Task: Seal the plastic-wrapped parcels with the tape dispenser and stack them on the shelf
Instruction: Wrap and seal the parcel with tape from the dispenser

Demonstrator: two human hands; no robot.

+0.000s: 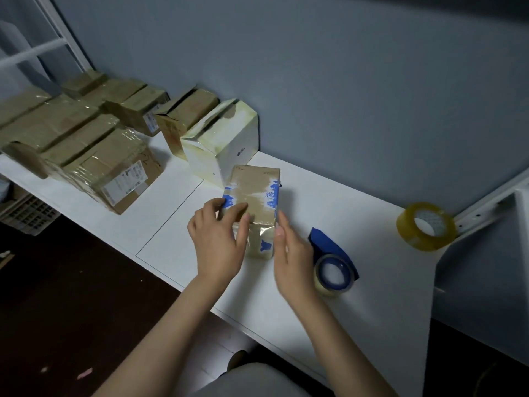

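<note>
Item: parcel [253, 193], brown with blue print and glossy wrap, standing on the white surface [357, 296] at centre, near the front edge. It is the piece in hand.

Left hand [217, 242]: fingers curled over the parcel's near top edge, thumb laid along the top, gripping and steadying it.

Right hand [292, 253]: fingers straight and together, holding nothing, flat along the parcel's right side. It is blurred, so whether it touches the wrap cannot be told.

Dispenser [333, 262]: blue, loaded with clear tape, lying on the surface just right of the right hand, in nobody's grip.

Spare roll [426, 226]: yellowish tape, upright at the far right, well apart from the work.

Stack [86, 147]: a group of brown wrapped parcels at the left end of the surface, packed side by side and partly one on another. They are judged finished and put away.

White box [226, 147] and brown box [186, 116]: between the stack and the parcel, against the wall. Both show torn or lifted flaps and are judged still to be sealed.

Progress, as a judgement: well past the middle. Most pieces sit in the stack. The centre parcel looks to be at the smoothing or checking stage, with the dispenser set down. Left to do: place this parcel with the stack, then tape and place the two boxes by the wall.
</note>
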